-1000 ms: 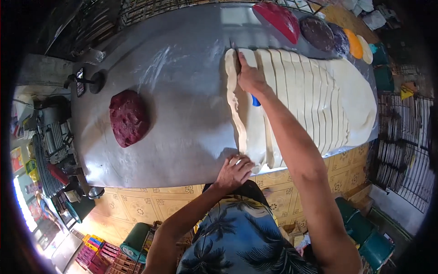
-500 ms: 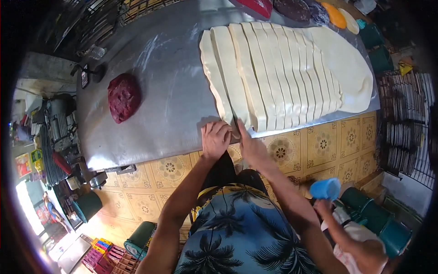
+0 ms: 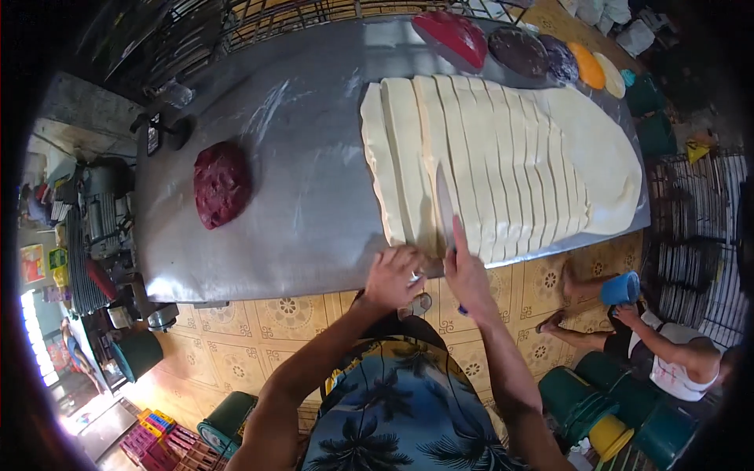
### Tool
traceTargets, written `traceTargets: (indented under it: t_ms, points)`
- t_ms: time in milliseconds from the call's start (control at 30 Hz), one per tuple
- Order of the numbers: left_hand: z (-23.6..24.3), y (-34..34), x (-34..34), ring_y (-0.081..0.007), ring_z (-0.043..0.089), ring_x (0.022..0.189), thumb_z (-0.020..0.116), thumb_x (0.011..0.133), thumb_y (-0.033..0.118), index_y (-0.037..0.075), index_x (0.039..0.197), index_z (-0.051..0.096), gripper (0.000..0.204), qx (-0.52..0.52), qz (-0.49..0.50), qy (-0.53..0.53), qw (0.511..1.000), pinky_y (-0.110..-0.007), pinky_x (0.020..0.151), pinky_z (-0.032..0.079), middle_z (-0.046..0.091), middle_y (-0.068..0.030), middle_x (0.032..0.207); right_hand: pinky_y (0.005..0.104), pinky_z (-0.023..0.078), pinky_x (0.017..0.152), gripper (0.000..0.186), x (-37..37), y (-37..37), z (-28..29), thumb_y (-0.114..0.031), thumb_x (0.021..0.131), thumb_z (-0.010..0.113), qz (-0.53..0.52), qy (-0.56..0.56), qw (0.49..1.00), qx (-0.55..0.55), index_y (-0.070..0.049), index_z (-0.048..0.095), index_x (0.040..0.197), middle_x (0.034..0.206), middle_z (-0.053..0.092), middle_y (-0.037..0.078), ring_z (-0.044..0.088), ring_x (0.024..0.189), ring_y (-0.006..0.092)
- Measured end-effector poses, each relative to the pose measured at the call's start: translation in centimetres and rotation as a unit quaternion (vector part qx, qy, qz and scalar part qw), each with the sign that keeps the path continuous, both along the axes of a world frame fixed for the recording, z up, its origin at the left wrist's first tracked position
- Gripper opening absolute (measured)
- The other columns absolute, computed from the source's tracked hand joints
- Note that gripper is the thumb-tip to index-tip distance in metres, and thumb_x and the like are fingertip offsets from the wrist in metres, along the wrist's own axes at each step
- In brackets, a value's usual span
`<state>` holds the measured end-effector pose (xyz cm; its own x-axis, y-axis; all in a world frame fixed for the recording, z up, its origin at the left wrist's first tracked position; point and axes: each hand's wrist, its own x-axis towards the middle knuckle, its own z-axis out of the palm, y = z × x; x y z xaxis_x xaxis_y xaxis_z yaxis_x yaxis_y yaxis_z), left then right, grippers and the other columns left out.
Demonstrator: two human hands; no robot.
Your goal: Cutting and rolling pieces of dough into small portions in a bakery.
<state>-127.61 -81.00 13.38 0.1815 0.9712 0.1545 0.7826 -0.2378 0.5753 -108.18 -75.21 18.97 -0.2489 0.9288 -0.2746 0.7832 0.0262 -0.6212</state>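
A large cream dough sheet, much of it cut into several long strips, lies on the steel table. My right hand holds a knife at its near edge, index finger along it and the blade lying over the left-hand strips. My left hand is beside it at the lower left corner of the dough, fingers curled; whatever they grip is hidden. A dark red dough lump sits on the left of the table.
Red, dark brown and orange dough pieces line the back right. Metal racks stand rightward. At lower right, another person with a blue container is near green buckets. A phone stand is at left.
My right hand and knife have come from the far end of the strips down to the near edge, beside my left hand. The other person came into view and shifted rightward with the blue container.
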Motion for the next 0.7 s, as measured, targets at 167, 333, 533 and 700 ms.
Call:
traceTargets:
  t_ms: [167,333,533,700]
  points:
    - [-0.6,0.9,-0.4,-0.0266,0.057,0.116,0.073,0.084,0.026,0.016,0.129,0.066,0.046,-0.075,-0.026,-0.066,0.995,-0.044,0.093,0.044,0.062,-0.0051,0.125,0.0619,0.053,0.072,0.074,-8.0,17.8,-2.5,-0.015,0.099,0.052,0.025,-0.064,0.997,0.035,-0.021,0.017,0.164,0.082,0.069,0.031,0.068,0.077,0.0507]
    - [-1.5,0.4,-0.4,-0.0239,0.054,0.117,0.074,0.084,0.026,0.016,0.125,0.067,0.043,-0.042,-0.010,-0.052,0.998,-0.044,0.091,0.046,0.060,-0.0021,0.126,0.0577,0.053,0.094,0.078,-15.5,31.7,-4.7,-0.012,0.094,0.047,0.085,-0.171,0.981,0.026,-0.019,0.016,0.165,0.116,0.067,0.035,0.067,0.106,0.0502]
    - [-1.8,0.1,-0.1,-0.0251,0.055,0.117,0.074,0.083,0.027,0.015,0.124,0.067,0.044,-0.030,0.010,-0.056,0.998,-0.046,0.092,0.045,0.061,-0.0031,0.126,0.0570,0.051,0.099,0.075,-13.4,27.8,-5.8,-0.013,0.097,0.048,0.103,-0.146,0.984,0.013,-0.015,0.015,0.164,0.127,0.063,0.034,0.065,0.113,0.0497]
    - [-2.4,-0.2,0.9,-0.0270,0.058,0.113,0.074,0.080,0.019,0.012,0.115,0.068,0.036,-0.040,0.041,-0.054,0.997,-0.043,0.091,0.046,0.064,-0.0046,0.123,0.0603,0.055,0.080,0.076,-7.0,12.3,-3.2,-0.014,0.098,0.052,0.108,-0.133,0.984,-0.038,-0.018,0.013,0.164,0.094,0.070,0.032,0.069,0.087,0.0511]
